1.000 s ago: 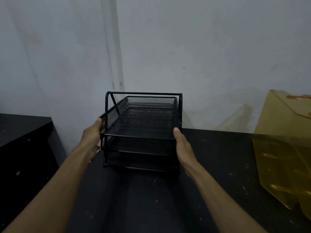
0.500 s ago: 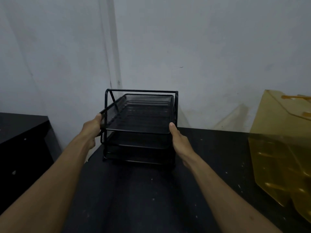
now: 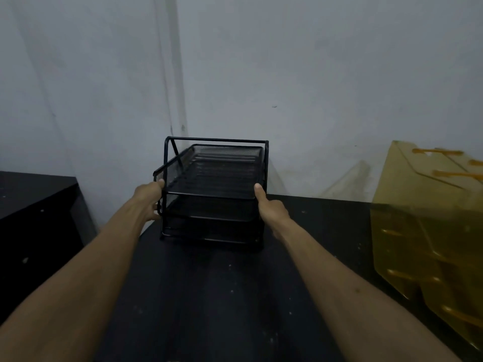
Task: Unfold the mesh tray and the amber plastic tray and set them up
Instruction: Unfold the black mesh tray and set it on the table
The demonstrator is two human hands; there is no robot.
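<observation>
The mesh tray (image 3: pixel 213 189), a black wire rack with three stacked tiers, is standing upright on the dark tabletop (image 3: pixel 222 296) close to its far edge, toward the far left corner, just in front of the white wall (image 3: pixel 313 74). Its long axis is running from the near edge toward the far edge, with the open fronts of the tiers facing the person and the back frame bar sitting nearest the wall. The left hand (image 3: pixel 146 202) is gripping the left front upright of the frame, thumb resting at the top tier's front corner, fingers wrapping around the post. The right hand (image 3: pixel 271 210) is clasping the right front corner, thumb pointing up against the top tier's rim; its fingers are going behind the frame and are hidden. Both forearms are reaching out over the tabletop. The amber plastic tray (image 3: pixel 428 226) is sitting at the right edge of the tabletop, well apart from the mesh tray, partly cut off by the frame edge; its translucent panels are leaning at angles, and its exact orientation cannot be read. A second dark surface (image 3: pixel 31 194) is lying to the left, separated by a gap.
</observation>
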